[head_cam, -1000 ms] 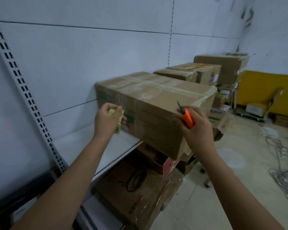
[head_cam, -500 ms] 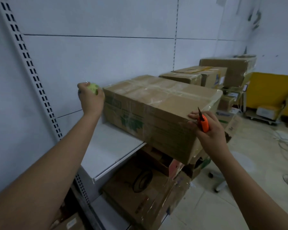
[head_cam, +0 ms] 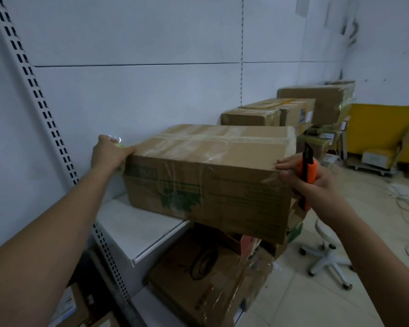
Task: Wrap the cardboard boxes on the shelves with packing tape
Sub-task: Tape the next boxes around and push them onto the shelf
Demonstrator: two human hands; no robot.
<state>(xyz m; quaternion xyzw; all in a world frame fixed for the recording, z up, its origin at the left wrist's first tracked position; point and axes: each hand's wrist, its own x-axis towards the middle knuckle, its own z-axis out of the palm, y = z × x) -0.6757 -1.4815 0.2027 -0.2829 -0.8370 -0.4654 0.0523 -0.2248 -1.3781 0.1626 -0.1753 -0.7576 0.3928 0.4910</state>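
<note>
Bare shelf [head_cam: 137, 230] lies open left of the box [head_cam: 208, 185], which overhangs the shelf's front edge. Left hand [head_cam: 109, 153] grips a tape roll [head_cam: 121, 147] at the box's back-left corner. Right hand [head_cam: 314, 182] clasps an orange knife [head_cam: 307, 172], fingertips touching the box's right edge.

The cardboard box [head_cam: 213, 185] is brown with green print on its front and glossy clear tape across the top. The utility knife [head_cam: 307, 175] is bright orange with a black blade. The shelf [head_cam: 137, 230] and wall panels [head_cam: 151, 43] are white; the far wall section [head_cam: 385, 128] is yellow.
</note>
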